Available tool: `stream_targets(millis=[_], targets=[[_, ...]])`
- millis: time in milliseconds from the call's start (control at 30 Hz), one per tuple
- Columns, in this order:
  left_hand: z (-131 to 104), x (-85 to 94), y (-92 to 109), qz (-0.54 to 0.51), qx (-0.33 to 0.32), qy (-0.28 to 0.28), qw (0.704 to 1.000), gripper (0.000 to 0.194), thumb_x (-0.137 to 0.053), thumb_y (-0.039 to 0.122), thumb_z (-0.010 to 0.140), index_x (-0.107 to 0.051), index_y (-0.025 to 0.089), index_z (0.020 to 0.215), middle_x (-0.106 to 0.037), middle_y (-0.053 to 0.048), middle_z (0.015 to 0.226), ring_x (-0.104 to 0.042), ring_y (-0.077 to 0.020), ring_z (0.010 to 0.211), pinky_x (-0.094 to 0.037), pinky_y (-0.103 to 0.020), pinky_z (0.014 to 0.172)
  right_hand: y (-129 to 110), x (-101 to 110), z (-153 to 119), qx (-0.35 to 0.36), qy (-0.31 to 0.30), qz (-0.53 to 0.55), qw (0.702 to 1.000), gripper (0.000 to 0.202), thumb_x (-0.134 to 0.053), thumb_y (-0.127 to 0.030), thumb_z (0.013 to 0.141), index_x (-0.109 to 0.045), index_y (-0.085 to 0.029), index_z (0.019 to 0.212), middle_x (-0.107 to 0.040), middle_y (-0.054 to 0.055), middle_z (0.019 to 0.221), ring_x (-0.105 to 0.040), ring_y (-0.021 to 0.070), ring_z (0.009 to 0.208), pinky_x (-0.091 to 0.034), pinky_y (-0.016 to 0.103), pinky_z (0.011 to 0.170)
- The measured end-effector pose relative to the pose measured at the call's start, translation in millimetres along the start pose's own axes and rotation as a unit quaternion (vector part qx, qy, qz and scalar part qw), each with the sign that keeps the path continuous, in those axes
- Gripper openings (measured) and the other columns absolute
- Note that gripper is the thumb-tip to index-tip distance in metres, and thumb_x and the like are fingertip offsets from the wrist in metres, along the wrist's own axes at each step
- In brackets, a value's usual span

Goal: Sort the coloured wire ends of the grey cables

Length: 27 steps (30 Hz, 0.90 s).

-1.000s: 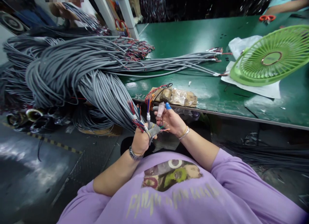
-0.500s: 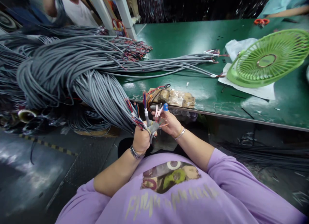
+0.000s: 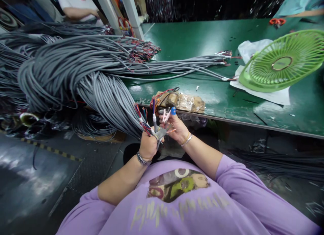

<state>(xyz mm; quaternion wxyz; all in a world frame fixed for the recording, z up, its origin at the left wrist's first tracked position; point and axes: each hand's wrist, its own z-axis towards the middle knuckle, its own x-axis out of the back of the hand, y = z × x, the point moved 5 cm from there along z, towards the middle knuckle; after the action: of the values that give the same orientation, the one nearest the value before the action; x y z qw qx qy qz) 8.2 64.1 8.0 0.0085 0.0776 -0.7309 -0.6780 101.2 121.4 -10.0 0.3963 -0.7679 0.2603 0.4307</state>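
My left hand (image 3: pixel 148 144) is closed round several grey cable ends (image 3: pixel 159 133), whose red, blue and dark wires stick up and to the left. Bare copper strands (image 3: pixel 171 130) point right from the bunch, toward my other palm. Beside it, my right hand (image 3: pixel 179 129) pinches a small pale pink clip-like tool (image 3: pixel 165 116); a blue cover (image 3: pixel 173 110) sits on one fingertip. Both hands are just below the table's front edge. A large bundle of grey cables (image 3: pixel 106 96) hangs down to the left of them.
The green table (image 3: pixel 192 35) bears a taped wooden block (image 3: pixel 188 102), more cables (image 3: pixel 177 64), a green fan (image 3: pixel 280 62) on white paper and orange-handled scissors (image 3: pixel 277 22). A person in white (image 3: pixel 79 7) is at the back left; another person's blue sleeve (image 3: pixel 295 3) shows back right.
The person at the back left has shifted, with a forearm now across the body. My hands have hardly moved; the view has shifted slightly.
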Motion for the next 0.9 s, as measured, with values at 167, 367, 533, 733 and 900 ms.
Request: stream_targets(millis=[167, 367, 533, 733, 900], targets=[[-9, 3.7, 4, 0.010, -0.007, -0.004, 1.000, 0.028, -0.076, 0.033, 0.071, -0.060, 0.016, 0.056, -0.055, 0.002, 0.046, -0.043, -0.0066, 0.041, -0.028, -0.021, 0.042, 1, 1, -3, -0.018, -0.029, -0.003, 0.999, 0.053, -0.049, -0.071, 0.085, -0.060, -0.018, 0.084, -0.064, 0.001, 0.074, -0.049, 0.0097, 0.054, -0.044, 0.023, 0.052], [-16, 9.8, 5, 0.028, -0.023, 0.013, 0.999, 0.031, -0.075, 0.037, 0.072, -0.061, 0.016, 0.054, -0.053, 0.002, 0.045, -0.041, -0.0072, 0.039, -0.027, -0.022, 0.041, -6, 2, -9, -0.018, -0.044, -0.044, 0.998, 0.045, -0.049, -0.062, 0.089, -0.064, -0.019, 0.087, -0.068, 0.002, 0.080, -0.053, 0.0106, 0.059, -0.046, 0.022, 0.054], [-12, 7.5, 5, 0.030, -0.034, 0.017, 0.999, 0.031, -0.074, 0.034, 0.074, -0.059, 0.017, 0.053, -0.053, 0.002, 0.046, -0.044, -0.0076, 0.042, -0.031, -0.022, 0.044, -13, 8, -10, 0.045, -0.032, -0.108, 0.993, 0.038, -0.059, -0.053, 0.088, -0.069, -0.016, 0.087, -0.068, 0.003, 0.076, -0.051, 0.0091, 0.058, -0.044, 0.020, 0.052], [-10, 6.9, 2, 0.033, -0.029, 0.011, 0.999, 0.023, -0.074, 0.033, 0.073, -0.064, 0.016, 0.060, -0.056, 0.002, 0.048, -0.045, -0.0076, 0.043, -0.031, -0.022, 0.044, -14, 16, -11, 0.025, -0.045, -0.150, 0.987, 0.045, -0.058, -0.058, 0.087, -0.070, -0.015, 0.088, -0.067, 0.003, 0.076, -0.051, 0.0094, 0.058, -0.043, 0.021, 0.051], [-9, 1.7, 11, 0.007, -0.044, 0.027, 0.999, 0.030, -0.074, 0.031, 0.072, -0.058, 0.017, 0.051, -0.053, 0.002, 0.045, -0.044, -0.0076, 0.042, -0.031, -0.022, 0.043, -13, 15, -2, 0.035, -0.041, -0.177, 0.983, 0.050, -0.058, -0.065, 0.083, -0.069, -0.016, 0.083, -0.069, 0.005, 0.076, -0.052, 0.0109, 0.059, -0.043, 0.023, 0.052]])
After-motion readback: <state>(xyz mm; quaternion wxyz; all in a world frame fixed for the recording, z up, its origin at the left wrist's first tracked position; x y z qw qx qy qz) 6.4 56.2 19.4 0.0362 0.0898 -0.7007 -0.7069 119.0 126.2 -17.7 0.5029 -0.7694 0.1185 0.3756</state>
